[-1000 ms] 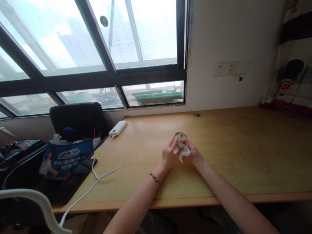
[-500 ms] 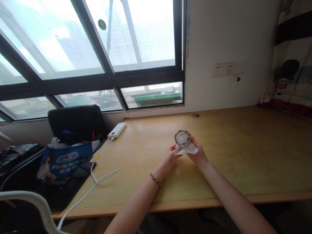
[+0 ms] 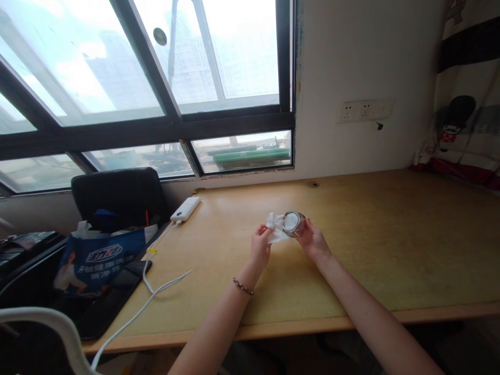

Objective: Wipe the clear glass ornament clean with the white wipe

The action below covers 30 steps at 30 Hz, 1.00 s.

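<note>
A clear glass cup (image 3: 294, 224), maybe an ashtray or small jar by its thick rim, is held above the wooden table. My right hand (image 3: 314, 240) is closed around its right side and underside. In my left hand (image 3: 261, 244) a crumpled white tissue (image 3: 275, 229) is pinched between thumb and fingers. The tissue spreads out just left of the glass and reaches its lower rim. A braided bracelet (image 3: 242, 286) circles my left wrist.
On the wooden table (image 3: 390, 245), a white power bank (image 3: 185, 209) with a white cable (image 3: 172, 283) lies at the left. Beyond the left edge are a black chair (image 3: 117, 192) and a blue bag (image 3: 101, 260). Windows and a wall with sockets (image 3: 365, 110) stand behind.
My left hand has moved left with the tissue, which was under the glass and now lies beside it. The glass has tilted in my right hand and shifted slightly right.
</note>
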Tool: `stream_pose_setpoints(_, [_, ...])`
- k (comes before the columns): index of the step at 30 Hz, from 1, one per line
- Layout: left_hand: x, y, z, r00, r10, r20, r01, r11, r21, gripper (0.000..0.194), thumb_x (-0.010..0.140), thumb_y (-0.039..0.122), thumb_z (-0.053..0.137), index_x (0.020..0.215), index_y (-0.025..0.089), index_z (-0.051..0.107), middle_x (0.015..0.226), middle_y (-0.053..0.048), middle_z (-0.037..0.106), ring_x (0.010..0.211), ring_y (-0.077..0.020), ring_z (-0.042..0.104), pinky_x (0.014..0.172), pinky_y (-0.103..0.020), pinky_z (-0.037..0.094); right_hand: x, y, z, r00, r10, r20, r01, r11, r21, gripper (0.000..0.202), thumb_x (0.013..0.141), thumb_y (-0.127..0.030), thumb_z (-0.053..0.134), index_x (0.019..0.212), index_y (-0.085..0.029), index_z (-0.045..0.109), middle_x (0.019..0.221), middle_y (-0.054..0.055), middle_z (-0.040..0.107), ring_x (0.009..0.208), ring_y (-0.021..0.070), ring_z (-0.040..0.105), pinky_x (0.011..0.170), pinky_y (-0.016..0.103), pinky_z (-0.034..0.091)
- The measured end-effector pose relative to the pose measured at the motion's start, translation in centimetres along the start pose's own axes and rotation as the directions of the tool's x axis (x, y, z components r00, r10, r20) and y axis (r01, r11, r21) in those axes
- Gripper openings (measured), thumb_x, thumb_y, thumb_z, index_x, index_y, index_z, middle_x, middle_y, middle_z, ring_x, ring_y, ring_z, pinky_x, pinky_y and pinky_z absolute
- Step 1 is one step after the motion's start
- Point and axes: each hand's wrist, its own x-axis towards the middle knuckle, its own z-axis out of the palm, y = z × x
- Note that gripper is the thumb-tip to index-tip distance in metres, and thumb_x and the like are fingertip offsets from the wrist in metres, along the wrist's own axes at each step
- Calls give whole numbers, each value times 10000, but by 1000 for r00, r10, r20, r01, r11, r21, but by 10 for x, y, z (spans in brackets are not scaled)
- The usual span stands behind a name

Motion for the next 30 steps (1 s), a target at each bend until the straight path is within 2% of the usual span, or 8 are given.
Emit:
stream_pose_setpoints(4, [-6,-8,3,999,18,27,-20,998,65,283,575,340,671,739,135,566,710,-25,614,603,-114,551,553,-213,412,0,6,-1,998,-46,41,51,992,-114,261,758,-410,559,805,-168,643,815,58,664,758,187,598,747,336,459])
stream_pose_setpoints(12, [-14,-12,14,971,-223,92,226,974,-29,250,517,293,698,643,115,576,563,-13,573,488,-98,511,493,-217,392,3,9,-4,989,-146,-4,144,979,-143,217,695,-376,650,789,-182,636,723,32,649,631,148,577,672,306,461])
stream_pose_setpoints(16, [-15,-5,15,974,-211,86,215,976,-39,282,494,305,732,639,118,579,562,-9,577,484,-89,506,475,-200,375,-3,10,1,990,-138,14,135,936,-325,242,688,-365,652,838,-177,640,702,18,636,611,151,566,634,295,446])
stream_pose_setpoints(18, [-14,-2,14,983,-171,71,174,984,-48,286,501,307,733,657,120,583,572,-14,589,484,-87,508,469,-193,364,-6,11,2,983,-178,53,181,848,-498,250,697,-358,634,869,-178,649,772,30,641,674,171,571,655,297,435])
stream_pose_setpoints(21, [-11,1,11,994,-111,16,111,993,-34,295,514,325,726,678,122,587,603,-25,607,507,-98,528,482,-198,373,-9,12,3,936,-288,201,339,587,-735,178,724,-309,596,842,-196,664,858,38,629,820,201,546,760,315,404])
stream_pose_setpoints(25, [-8,4,5,1000,-13,-27,14,999,31,298,561,350,693,732,124,601,670,-42,629,565,-118,555,521,-208,398,-14,15,4,891,-270,364,435,280,-856,118,734,-223,552,798,-217,652,806,31,606,815,199,514,778,320,384])
stream_pose_setpoints(27, [-7,7,3,999,39,-31,-36,995,91,290,592,352,669,766,128,608,681,-41,633,578,-120,555,524,-207,401,-17,18,5,893,-224,390,438,234,-868,143,731,-195,538,827,-218,642,811,32,602,792,195,511,729,303,391])
stream_pose_setpoints(30, [-5,9,-1,989,139,-48,-128,974,187,243,629,336,637,765,137,609,676,-30,628,590,-119,552,526,-201,402,-19,20,8,889,-187,418,456,273,-847,165,732,-187,531,851,-217,641,820,31,607,766,189,513,685,284,391])
